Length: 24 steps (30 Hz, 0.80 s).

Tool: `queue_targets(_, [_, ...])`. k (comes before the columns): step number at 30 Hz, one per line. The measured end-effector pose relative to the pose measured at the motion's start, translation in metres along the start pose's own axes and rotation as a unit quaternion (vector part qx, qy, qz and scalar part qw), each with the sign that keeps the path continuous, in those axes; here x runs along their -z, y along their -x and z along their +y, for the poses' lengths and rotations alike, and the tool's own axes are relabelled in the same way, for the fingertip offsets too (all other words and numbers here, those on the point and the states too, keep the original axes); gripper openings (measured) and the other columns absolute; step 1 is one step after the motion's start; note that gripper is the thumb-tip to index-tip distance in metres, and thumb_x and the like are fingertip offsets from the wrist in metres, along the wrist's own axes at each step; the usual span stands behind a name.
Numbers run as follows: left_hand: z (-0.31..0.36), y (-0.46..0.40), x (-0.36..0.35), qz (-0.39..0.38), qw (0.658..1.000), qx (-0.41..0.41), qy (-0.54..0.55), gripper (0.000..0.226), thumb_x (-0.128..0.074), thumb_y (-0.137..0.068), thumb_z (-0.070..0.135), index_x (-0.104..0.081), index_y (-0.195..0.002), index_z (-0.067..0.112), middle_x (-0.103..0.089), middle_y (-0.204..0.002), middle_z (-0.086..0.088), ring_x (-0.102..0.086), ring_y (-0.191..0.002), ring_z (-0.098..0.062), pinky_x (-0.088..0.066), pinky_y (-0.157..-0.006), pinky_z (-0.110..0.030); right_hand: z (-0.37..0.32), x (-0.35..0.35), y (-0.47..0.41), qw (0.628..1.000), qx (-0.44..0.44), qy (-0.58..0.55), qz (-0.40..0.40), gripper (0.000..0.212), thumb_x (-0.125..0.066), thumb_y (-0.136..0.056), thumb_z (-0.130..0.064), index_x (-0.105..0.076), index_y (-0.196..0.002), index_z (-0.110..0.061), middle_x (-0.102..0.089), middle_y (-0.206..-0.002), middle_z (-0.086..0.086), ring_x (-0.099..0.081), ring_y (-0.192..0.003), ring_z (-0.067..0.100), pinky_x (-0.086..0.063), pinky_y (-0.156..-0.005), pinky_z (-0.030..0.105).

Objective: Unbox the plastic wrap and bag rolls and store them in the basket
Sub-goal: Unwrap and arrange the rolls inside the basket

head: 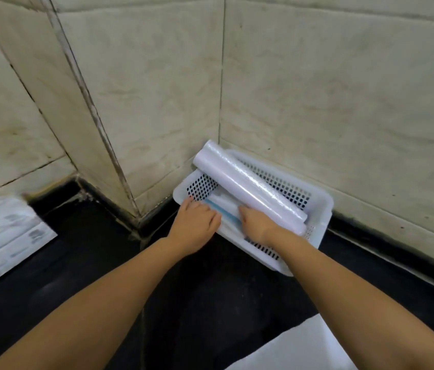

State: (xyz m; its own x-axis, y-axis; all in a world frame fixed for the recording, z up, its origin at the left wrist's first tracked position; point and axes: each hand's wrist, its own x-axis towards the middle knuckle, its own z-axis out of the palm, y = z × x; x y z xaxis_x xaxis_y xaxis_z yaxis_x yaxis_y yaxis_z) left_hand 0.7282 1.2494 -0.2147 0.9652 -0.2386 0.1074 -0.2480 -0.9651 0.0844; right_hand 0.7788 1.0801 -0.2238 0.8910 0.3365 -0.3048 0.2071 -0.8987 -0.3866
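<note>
A white perforated basket (pixel 319 206) sits on the black counter in the corner against the tiled wall. A long white plastic wrap roll (pixel 247 182) lies slanted across it, its far end sticking up over the rim. Beneath it lies a flatter white roll with a blue stripe (pixel 225 213). My left hand (pixel 194 225) rests on the basket's near-left rim, fingers curled against the striped roll. My right hand (pixel 257 221) presses down on the rolls inside the basket, fingertips touching the long roll's underside.
An opened white printed box (pixel 5 236) lies flat on the black counter (pixel 103 263) at the far left. A white sheet or surface (pixel 303 348) shows at the bottom right. Beige tiled walls (pixel 343 102) close the corner behind the basket.
</note>
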Motion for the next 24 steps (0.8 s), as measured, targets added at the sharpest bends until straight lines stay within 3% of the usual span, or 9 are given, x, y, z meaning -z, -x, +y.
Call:
queue_targets(4, [-0.002, 0.001, -0.015, 0.102, 0.995, -0.01, 0.016, 0.036, -0.031, -0.092, 0.026, -0.056, -0.069, 0.014, -0.059, -0.072, -0.004, -0.054, -0.077, -0.024, -0.037, -0.093, -0.04, -0.005, -0.004, -0.008, 0.999, 0.011, 0.038, 0.029, 0.032, -0.046, -0.092, -0.025, -0.055, -0.117, -0.006, -0.06, -0.117, 0.014, -0.057, -0.101, 0.028, -0.044, -0.086, 0.033])
queue_targets(7, [-0.004, 0.0, -0.022, 0.155, 0.987, -0.017, 0.028, 0.04, -0.029, -0.091, 0.027, -0.059, -0.069, 0.012, -0.059, -0.07, -0.003, -0.054, -0.074, -0.024, -0.034, -0.09, -0.037, -0.007, -0.007, -0.005, 0.995, 0.048, 0.077, 0.042, 0.044, -0.048, -0.092, -0.027, -0.043, -0.131, -0.007, -0.054, -0.127, 0.015, -0.054, -0.109, 0.028, -0.042, -0.087, 0.032])
queue_targets(10, [-0.005, 0.0, -0.026, 0.187, 0.981, -0.031, 0.034, 0.039, -0.031, -0.089, 0.026, -0.06, -0.067, 0.012, -0.058, -0.067, -0.004, -0.055, -0.072, -0.025, -0.029, -0.085, -0.034, -0.012, -0.005, 0.001, 0.982, 0.147, 0.095, 0.075, 0.056, -0.051, -0.092, -0.03, -0.033, -0.141, -0.009, -0.04, -0.144, 0.013, -0.041, -0.128, 0.029, -0.036, -0.105, 0.038])
queue_targets(13, [-0.004, -0.001, -0.027, 0.2, 0.978, -0.031, 0.046, 0.039, -0.032, -0.089, 0.025, -0.06, -0.066, 0.011, -0.057, -0.065, -0.005, -0.055, -0.07, -0.026, -0.03, -0.083, -0.035, -0.012, 0.0, 0.0, 0.974, 0.187, 0.128, 0.022, 0.042, -0.045, -0.094, -0.037, -0.05, -0.124, -0.007, -0.054, -0.128, 0.013, -0.052, -0.114, 0.03, -0.044, -0.096, 0.042])
queue_targets(16, [-0.005, -0.001, -0.027, 0.208, 0.976, -0.035, 0.047, 0.038, -0.033, -0.09, 0.024, -0.06, -0.066, 0.01, -0.057, -0.065, -0.005, -0.055, -0.07, -0.026, -0.031, -0.084, -0.035, -0.012, -0.001, -0.007, 0.975, 0.126, 0.178, -0.05, 0.042, -0.045, -0.094, -0.031, -0.041, -0.127, -0.004, -0.057, -0.116, 0.015, -0.058, -0.098, 0.031, -0.049, -0.081, 0.039])
queue_targets(21, [-0.005, -0.001, -0.025, 0.2, 0.978, -0.04, 0.036, 0.036, -0.035, -0.089, 0.025, -0.059, -0.066, 0.013, -0.059, -0.065, -0.003, -0.055, -0.068, -0.024, -0.032, -0.082, -0.033, -0.013, 0.002, -0.012, 0.992, 0.089, 0.089, -0.018, 0.022, -0.043, -0.094, -0.02, -0.051, -0.108, -0.004, -0.064, -0.098, 0.018, -0.059, -0.084, 0.029, -0.041, -0.067, 0.031])
queue_targets(24, [-0.005, -0.002, -0.022, 0.186, 0.981, -0.038, 0.035, 0.036, -0.035, -0.089, 0.025, -0.058, -0.064, 0.013, -0.058, -0.064, -0.003, -0.055, -0.068, -0.024, -0.032, -0.082, -0.032, -0.013, 0.003, -0.011, 0.995, 0.064, 0.077, -0.006, 0.025, -0.043, -0.092, -0.012, -0.046, -0.116, -0.005, -0.063, -0.098, 0.019, -0.059, -0.085, 0.031, -0.041, -0.068, 0.031])
